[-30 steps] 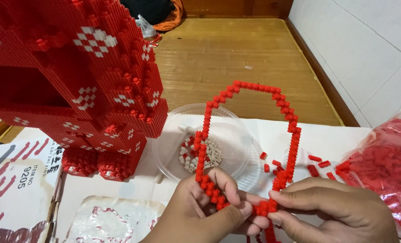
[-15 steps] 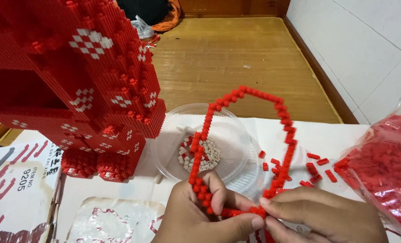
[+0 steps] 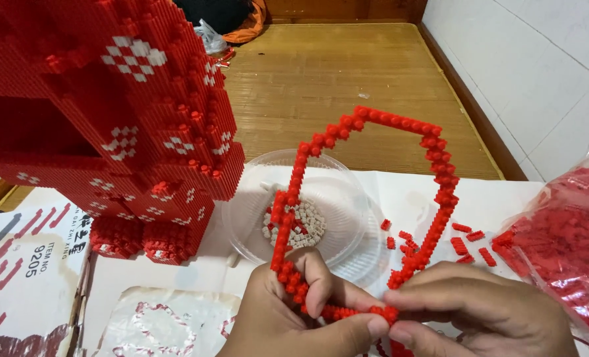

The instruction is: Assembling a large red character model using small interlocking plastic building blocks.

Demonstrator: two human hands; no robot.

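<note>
Head cam: left hand (image 3: pixel 294 311) and right hand (image 3: pixel 479 314) both pinch a thin red brick-built loop (image 3: pixel 433 178) at its bottom; clear plastic bowl of white bricks (image 3: pixel 334 198) sits behind; big red brick model (image 3: pixel 109 119) crowds left; bag of red bricks (image 3: pixel 565 231) right.

A wooden slat floor (image 3: pixel 347 86) fills twelve o'clock, edged by a brown skirting board (image 3: pixel 470 106); white tiled wall (image 3: pixel 539 73) rises at two o'clock, evenly lit
</note>
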